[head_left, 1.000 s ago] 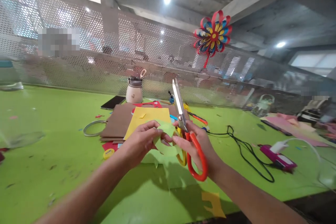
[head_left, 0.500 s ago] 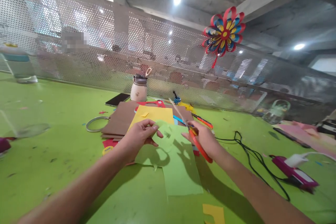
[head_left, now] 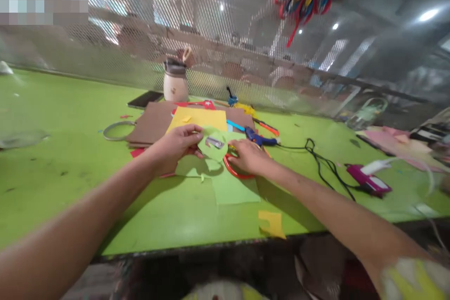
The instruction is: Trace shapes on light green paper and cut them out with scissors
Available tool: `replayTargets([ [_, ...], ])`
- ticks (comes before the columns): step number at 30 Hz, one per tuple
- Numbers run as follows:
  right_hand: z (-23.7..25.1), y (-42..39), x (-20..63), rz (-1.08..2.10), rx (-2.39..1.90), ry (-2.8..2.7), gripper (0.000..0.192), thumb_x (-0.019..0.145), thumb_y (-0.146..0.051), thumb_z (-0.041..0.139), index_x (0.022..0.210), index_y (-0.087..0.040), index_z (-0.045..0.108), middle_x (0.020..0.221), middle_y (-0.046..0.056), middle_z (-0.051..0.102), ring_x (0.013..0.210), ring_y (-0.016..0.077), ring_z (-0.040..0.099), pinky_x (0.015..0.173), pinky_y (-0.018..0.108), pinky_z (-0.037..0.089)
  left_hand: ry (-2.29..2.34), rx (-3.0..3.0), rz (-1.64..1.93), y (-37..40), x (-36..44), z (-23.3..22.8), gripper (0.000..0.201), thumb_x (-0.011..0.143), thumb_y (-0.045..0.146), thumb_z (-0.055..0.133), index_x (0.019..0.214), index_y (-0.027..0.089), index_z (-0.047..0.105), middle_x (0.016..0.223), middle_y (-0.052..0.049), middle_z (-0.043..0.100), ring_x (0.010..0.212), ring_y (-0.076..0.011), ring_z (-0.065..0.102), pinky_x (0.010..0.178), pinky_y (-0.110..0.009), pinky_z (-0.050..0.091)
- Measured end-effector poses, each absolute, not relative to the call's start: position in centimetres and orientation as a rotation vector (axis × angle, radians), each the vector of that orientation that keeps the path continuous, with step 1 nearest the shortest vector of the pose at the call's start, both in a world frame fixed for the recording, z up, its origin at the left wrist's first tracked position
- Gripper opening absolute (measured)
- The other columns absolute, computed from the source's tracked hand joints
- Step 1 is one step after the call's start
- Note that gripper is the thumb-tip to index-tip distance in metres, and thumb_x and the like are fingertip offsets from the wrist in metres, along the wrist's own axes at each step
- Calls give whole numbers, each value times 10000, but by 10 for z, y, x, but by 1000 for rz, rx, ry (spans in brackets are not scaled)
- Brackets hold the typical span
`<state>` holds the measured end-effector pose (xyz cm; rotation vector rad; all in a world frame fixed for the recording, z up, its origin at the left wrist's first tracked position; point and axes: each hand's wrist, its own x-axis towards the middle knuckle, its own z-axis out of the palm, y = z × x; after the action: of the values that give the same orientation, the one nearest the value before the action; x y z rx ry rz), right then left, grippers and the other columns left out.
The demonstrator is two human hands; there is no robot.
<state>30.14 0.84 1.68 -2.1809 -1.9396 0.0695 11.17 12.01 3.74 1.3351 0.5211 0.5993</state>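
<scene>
My left hand pinches the left edge of a light green paper piece with a hole in its middle. Scissors with orange-red handles are in my right hand, their blades pointing left. Metal of the blades shows through the hole in the paper. Below both hands lies a larger light green sheet, and behind them a yellow sheet rests on brown card. A blue glue gun lies just past my right hand.
A white bottle and a dark phone stand and lie at the back. To the left is a tape ring. Black cable and a purple power strip occupy the right. A yellow scrap lies near the front table edge.
My right hand has brought the scissors left and turned them, so the blades now meet the green paper. The view has tilted down, showing the table's front edge.
</scene>
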Motion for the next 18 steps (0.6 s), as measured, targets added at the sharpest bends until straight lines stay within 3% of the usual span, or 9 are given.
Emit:
replayTargets([
  [4,34,-23,310,106,-2178,-1924,332,908,-343,573,1190,-169,565,1198,94,604,1079,270,580,909,504,456,558,1340,547,126,116,26,109,750,139,692,819,129,608,653,-14,640,534,-107,593,543,-238,545],
  [8,53,-92,303,345,-2067,-2031,365,876,-430,581,1129,-171,629,988,69,697,868,199,656,758,317,546,556,1356,536,127,117,22,98,752,137,684,820,133,614,646,-30,656,561,-126,606,544,-246,547],
  [9,53,-111,297,378,-2036,-2059,418,852,-440,611,1178,-178,611,1080,84,679,945,207,644,811,317,539,558,1361,541,127,117,23,92,753,138,682,816,133,615,646,-31,659,562,-126,606,551,-249,550],
  [12,35,-159,277,352,-1962,-2117,613,830,-448,641,1358,-185,471,1404,139,484,1282,289,418,1056,468,368,570,1370,561,127,116,26,74,760,135,669,815,130,620,655,-32,661,585,-128,612,553,-239,554],
  [15,1,-183,269,143,-1736,-2063,353,914,-209,558,1264,-158,556,1315,140,562,1245,264,437,1044,459,390,582,1372,576,127,116,29,94,740,128,682,816,132,628,668,-26,656,600,-126,616,551,-226,556],
  [18,-28,-187,275,-33,-1626,-1972,309,929,-47,450,1195,-136,579,1167,144,635,1136,235,514,955,416,471,594,1368,575,129,115,31,94,710,137,707,750,128,622,645,-17,636,554,-117,598,548,-245,568],
])
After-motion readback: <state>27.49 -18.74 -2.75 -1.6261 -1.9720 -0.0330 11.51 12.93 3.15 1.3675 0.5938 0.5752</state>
